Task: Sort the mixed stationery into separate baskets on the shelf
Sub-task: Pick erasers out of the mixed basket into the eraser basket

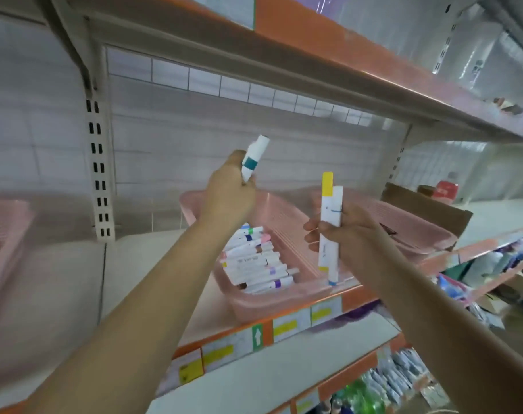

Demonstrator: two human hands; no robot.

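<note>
Three markers are in the air. The left hand (229, 192) grips a teal marker (252, 161), tilted, above the back left corner of the middle basket (272, 303). The right hand (344, 234) is curled round a pair (329, 216) held upright, one yellow-capped and one blue-tipped, over that basket's front right corner. The hands are well apart.

The middle basket sits at the front edge of the shelf (135, 264) and holds a pile (254, 261) of white markers lying side by side along its left half. A right basket (418, 231) stands just beside it. The right hand hides most of its contents, so I cannot say what sort it takes. A left basket (3, 234) shows, blurred, at the shelf's left end.

The step in hand looks like adding markers to their own kind. The teal marker should probably come down low over the pile, turn to lie the same way as the rest, and be let go close to them, not dropped from this height, where it could bounce out over the rim. The pair is better lowered flat and released together onto the bare right half of the floor. If the two slip against each other, the lower, blue-tipped one is likely to fall first, and it hangs right at the shelf's front edge, so the hand should move inward before it loosens.
</note>
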